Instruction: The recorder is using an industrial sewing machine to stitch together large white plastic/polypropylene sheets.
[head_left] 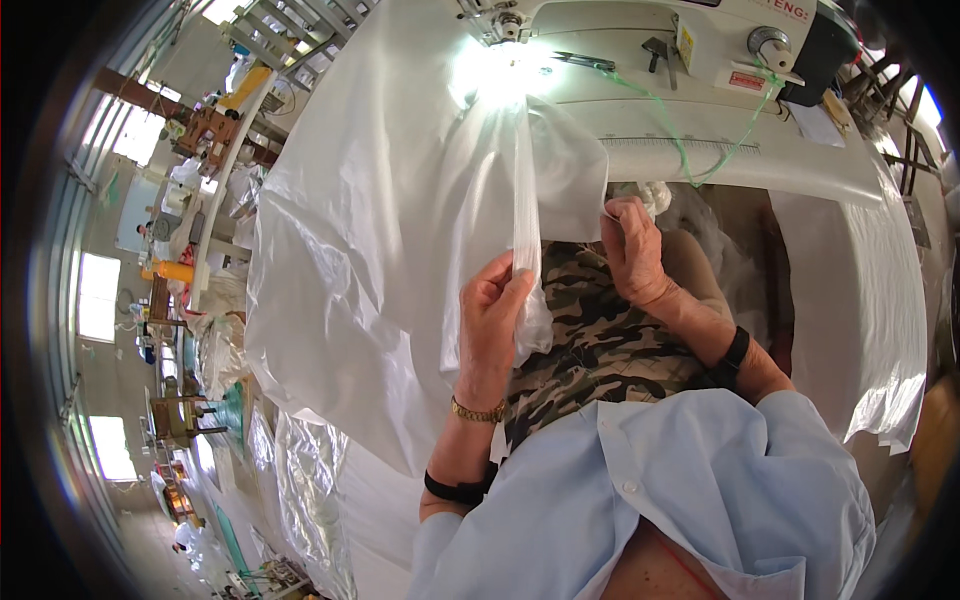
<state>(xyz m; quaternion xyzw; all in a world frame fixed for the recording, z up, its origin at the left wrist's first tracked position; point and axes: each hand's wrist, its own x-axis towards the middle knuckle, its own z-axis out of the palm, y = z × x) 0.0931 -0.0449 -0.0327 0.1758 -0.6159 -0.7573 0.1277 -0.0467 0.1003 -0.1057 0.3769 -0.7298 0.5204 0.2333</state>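
Note:
A large translucent white plastic sheet [340,240] spreads from the lit needle area of a sewing machine [615,25] down toward my lap. A narrow folded strip [524,190] of it runs straight down from the needle. My left hand [490,315] is closed on the lower end of this strip, thumb on top. Farther right, my right hand [635,250] is raised with curled fingers and pinches the sheet's edge near its corner. Glare hides the presser foot and the stitching there.
Thread snips [583,62] on a green cord [655,97] lie right of the needle. Small dark tools [655,52] rest behind them. A printed ruler [690,143] runs along the machine bed. More white sheeting [845,290] drapes at right. Cluttered workbenches [215,240] stand at left.

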